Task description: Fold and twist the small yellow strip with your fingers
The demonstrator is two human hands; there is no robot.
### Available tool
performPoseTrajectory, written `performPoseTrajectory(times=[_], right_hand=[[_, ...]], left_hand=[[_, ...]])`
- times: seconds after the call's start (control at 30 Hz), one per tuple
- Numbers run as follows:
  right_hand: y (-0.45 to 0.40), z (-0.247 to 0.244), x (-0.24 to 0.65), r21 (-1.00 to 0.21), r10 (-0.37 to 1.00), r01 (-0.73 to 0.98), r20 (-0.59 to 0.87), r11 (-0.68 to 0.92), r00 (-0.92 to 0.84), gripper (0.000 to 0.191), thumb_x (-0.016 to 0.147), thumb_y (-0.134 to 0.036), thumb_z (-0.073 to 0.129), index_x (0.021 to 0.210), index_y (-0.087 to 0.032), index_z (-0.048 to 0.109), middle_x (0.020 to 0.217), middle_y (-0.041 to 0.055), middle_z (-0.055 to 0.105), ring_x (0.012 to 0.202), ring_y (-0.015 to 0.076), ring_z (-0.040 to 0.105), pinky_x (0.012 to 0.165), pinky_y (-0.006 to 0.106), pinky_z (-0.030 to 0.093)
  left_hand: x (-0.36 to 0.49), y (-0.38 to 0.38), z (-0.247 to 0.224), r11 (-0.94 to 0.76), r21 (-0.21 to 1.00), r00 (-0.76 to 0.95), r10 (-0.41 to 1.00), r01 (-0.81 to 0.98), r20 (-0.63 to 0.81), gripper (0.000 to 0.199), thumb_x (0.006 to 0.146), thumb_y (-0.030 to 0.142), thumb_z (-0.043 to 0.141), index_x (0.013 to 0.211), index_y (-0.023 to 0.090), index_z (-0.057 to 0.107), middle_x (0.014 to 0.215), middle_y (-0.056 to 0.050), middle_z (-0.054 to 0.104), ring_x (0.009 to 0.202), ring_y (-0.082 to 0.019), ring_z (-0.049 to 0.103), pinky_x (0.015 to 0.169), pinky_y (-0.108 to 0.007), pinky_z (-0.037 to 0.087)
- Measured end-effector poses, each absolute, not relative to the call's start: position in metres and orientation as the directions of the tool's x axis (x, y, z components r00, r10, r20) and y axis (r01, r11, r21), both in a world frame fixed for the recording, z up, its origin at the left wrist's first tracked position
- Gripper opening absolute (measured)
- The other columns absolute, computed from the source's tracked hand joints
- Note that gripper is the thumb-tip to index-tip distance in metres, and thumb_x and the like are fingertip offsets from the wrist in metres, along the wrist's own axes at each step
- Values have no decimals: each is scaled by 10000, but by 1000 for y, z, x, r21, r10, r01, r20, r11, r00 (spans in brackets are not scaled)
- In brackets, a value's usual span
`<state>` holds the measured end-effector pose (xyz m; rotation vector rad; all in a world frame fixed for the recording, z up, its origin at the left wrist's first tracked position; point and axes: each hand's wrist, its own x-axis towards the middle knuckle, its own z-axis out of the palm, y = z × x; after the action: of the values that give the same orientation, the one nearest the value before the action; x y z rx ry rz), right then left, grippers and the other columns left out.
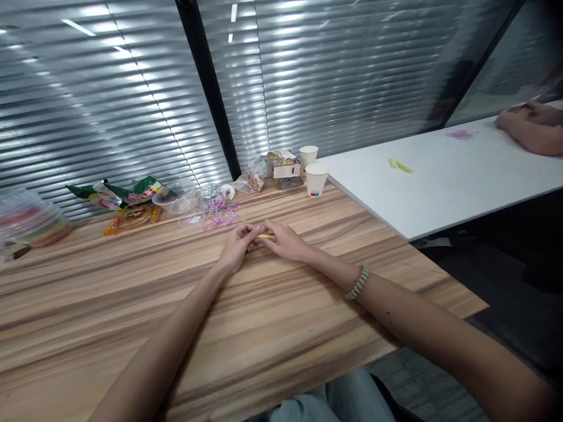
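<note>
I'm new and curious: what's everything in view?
Wooden table: one, brown, centre
White table: one, white, right
Blind slats: many, grey, behind
Cups: two, white, back
Box: one, pale, beside cups
Bowl: one, clear, back left
Small pieces: many, pinkish, near bowl
Stacked containers: several, multicoloured, far left
Packets: several, green, orange, back left
Yellow scraps: few, yellow, white table
Another person's arms: count unclear, bare, far right
Yellow object: one, yellow, handheld
Bracelet: one, green, right arm
Left hand, right hand: two, bare, centre
</note>
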<state>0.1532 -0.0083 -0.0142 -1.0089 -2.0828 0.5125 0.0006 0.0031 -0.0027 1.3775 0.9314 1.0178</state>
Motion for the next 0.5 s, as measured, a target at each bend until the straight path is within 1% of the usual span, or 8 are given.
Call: performPoseTrajectory(times=[0.17, 0.37, 0.5], right_hand=[[-9, -13, 154, -620, 795, 498, 445, 606, -413, 153, 818, -212, 466, 967, -180, 485, 900, 37, 599, 807, 150, 556, 692, 239, 388], [-9, -12, 154, -635, 805, 498, 428, 591, -410, 184, 809, -192, 483, 991, -171, 491, 877, 37, 600, 790, 151, 549, 690, 242, 383], [-9, -12, 154, -639, 809, 499, 425, 586, -405, 180, 807, -195, 487, 986, -177, 494, 878, 35, 601, 789, 154, 550, 688, 244, 384]], left_hand=[[1, 4, -3, -41, 999, 299, 953, -12, 43, 271, 654, 377, 647, 661, 138, 519, 562, 27, 485, 477, -57, 413, 414, -170, 231], [1, 4, -4, -89, 996, 306, 949, 23, 78, 258, 690, 375, 615, 672, 130, 536, 564, 24, 484, 469, -52, 401, 425, -173, 247], [1, 3, -3, -90, 996, 316, 945, 16, 80, 270, 687, 388, 616, 657, 131, 537, 545, 27, 475, 454, -49, 385, 419, -174, 240]])
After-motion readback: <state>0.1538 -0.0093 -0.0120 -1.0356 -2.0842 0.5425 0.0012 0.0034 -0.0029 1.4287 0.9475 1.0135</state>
